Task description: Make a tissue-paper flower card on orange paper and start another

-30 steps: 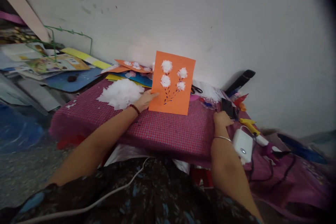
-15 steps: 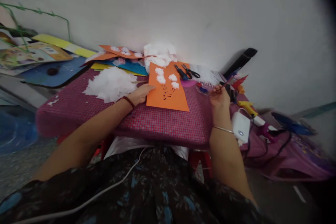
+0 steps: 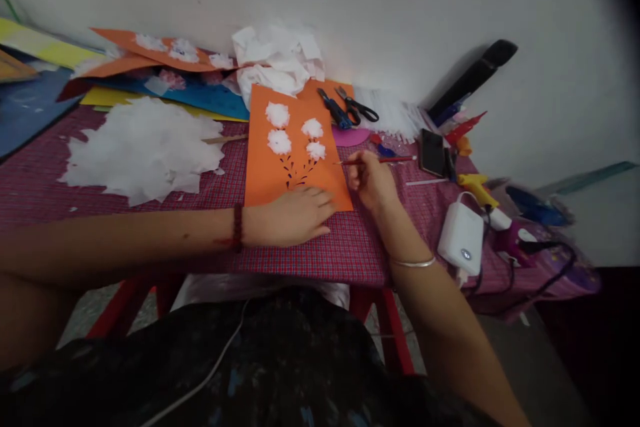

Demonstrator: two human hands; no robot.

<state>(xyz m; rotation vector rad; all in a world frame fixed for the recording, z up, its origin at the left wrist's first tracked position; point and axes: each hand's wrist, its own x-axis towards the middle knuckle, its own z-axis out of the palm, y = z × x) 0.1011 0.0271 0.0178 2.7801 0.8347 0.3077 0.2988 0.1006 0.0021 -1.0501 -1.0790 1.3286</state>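
Observation:
An orange sheet of paper (image 3: 265, 177) lies on the table, with white fluffy paper flowers (image 3: 279, 142) and small dark leaf-shaped marks (image 3: 295, 172) on it. My left hand (image 3: 290, 217) rests flat across the sheet's lower edge, fingers stretched out and pointing right; it covers part of the sheet. Just off the sheet's right edge, my right hand (image 3: 373, 180) pinches a thin red paintbrush (image 3: 395, 159). The brush is held nearly level, its tip pointing left over the sheet's right margin. Whether the tip touches the paper I cannot tell.
White paper pieces (image 3: 145, 147) are heaped at left. Scissors (image 3: 357, 105) lie beyond the sheet. At right are a phone (image 3: 433, 152), a white power bank (image 3: 463, 235), a yellow glue gun (image 3: 477, 188) and cables. More decorated orange sheets (image 3: 120, 47) lean by the wall.
My left hand has moved from the sheet's left edge to lie flat on its lower edge. My right hand has come left with the paintbrush, from the table's right side to the sheet.

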